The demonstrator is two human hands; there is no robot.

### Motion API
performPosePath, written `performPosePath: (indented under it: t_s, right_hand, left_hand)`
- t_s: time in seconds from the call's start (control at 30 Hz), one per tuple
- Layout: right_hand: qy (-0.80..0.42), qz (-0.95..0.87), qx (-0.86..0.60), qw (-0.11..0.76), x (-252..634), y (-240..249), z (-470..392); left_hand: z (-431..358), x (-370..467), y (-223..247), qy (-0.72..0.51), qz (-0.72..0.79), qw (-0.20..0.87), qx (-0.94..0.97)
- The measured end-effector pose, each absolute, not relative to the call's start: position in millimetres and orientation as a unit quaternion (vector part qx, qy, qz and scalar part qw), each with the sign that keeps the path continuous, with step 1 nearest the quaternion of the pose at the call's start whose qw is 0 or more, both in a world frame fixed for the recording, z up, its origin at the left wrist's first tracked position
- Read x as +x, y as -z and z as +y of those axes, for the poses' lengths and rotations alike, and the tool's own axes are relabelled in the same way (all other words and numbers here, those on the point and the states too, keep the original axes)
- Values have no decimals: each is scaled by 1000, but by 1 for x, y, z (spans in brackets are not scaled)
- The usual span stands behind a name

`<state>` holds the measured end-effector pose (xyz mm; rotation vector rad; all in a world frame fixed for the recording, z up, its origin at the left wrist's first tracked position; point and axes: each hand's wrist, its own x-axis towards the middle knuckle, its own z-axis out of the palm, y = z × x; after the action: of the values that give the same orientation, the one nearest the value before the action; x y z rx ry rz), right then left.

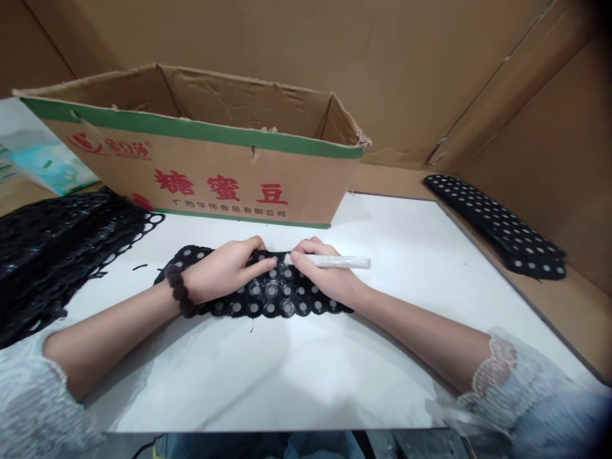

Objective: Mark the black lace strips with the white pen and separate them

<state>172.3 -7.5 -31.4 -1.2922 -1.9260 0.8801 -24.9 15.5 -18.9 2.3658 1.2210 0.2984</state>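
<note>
A black strip with rows of pale round dots (255,292) lies across the white board. My left hand (224,268), with a dark beaded band at its wrist, rests on the strip's left part, thumb stretched along it and fingers at its far edge. On the strip's right part, my right hand (322,271) is closed around a slim whitish tool (347,262). The tool's back end points right; its front end is near the dots, between the two hands. Fingertips of both hands are partly hidden at the far edge.
An open cardboard box (306,185) with red characters stands behind the strip. Black perforated sheets (43,255) pile up at left. Another dotted black strip (497,223) lies at right. A white and green packet (52,159) is at far left.
</note>
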Motion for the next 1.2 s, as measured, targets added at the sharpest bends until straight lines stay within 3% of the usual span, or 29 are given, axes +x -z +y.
performPosePath:
  t_s: [0.23, 0.5, 0.8, 1.2]
  right_hand:
    - [-302, -780, -470, 282, 170, 31, -6]
    - [-248, -825, -444, 248, 165, 32, -7]
    - [-352, -750, -449, 334, 176, 34, -2]
    - [-338, -745, -465, 339, 172, 37, -4]
  left_hand:
    - [15, -23, 14, -77, 411, 223, 881]
    - [-7, -16, 18, -68, 391, 56, 916]
    - [13, -25, 10, -102, 406, 226, 880]
    - [11, -22, 13, -114, 416, 223, 874]
